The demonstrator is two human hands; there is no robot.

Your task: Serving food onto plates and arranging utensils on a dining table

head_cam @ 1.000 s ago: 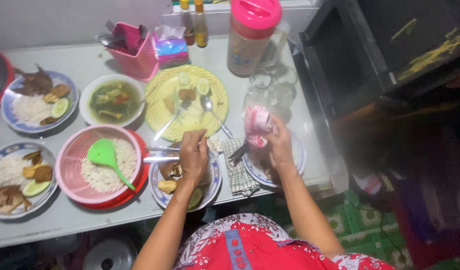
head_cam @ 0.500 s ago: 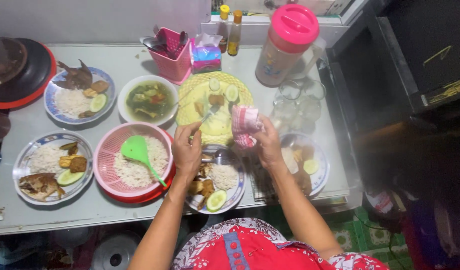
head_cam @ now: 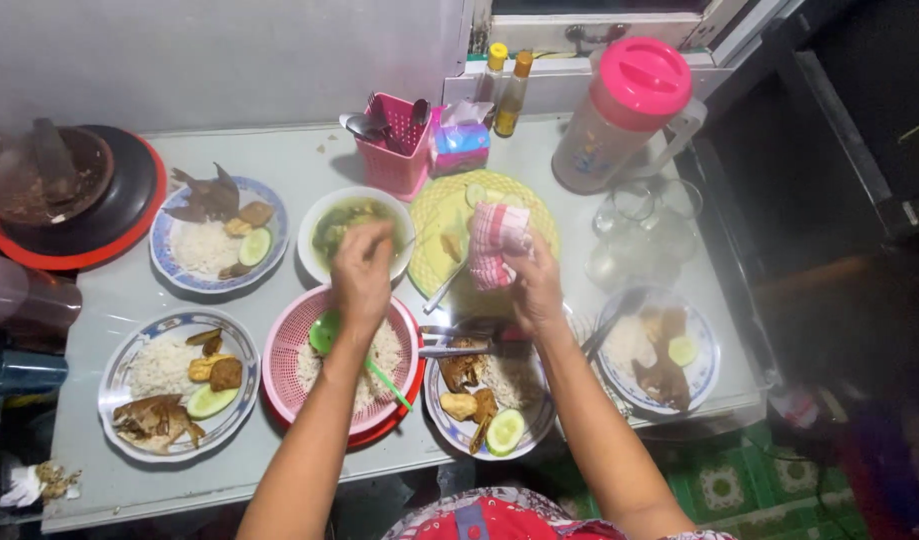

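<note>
Two hands over a packed table (head_cam: 309,150). Right hand (head_cam: 534,285) is closed around a bunched red-and-white checked cloth (head_cam: 496,240), fingers wrapped tight, cloth sticking up above the knuckles and hanging over the yellow plate (head_cam: 534,215). Left hand (head_cam: 361,275) hovers with fingers curled together just past the soup bowl (head_cam: 324,225) rim; can't tell if it's pinching anything. Right under that wrist sits the pink rice basket (head_cam: 284,345) with a green ladle (head_cam: 329,332). Between the two forearms is a plate of rice, fried bits and cucumber (head_cam: 449,425), with spoons (head_cam: 449,350) lying across its far edge. Pink-lidded jug (head_cam: 619,120) is well beyond the cloth.
</note>
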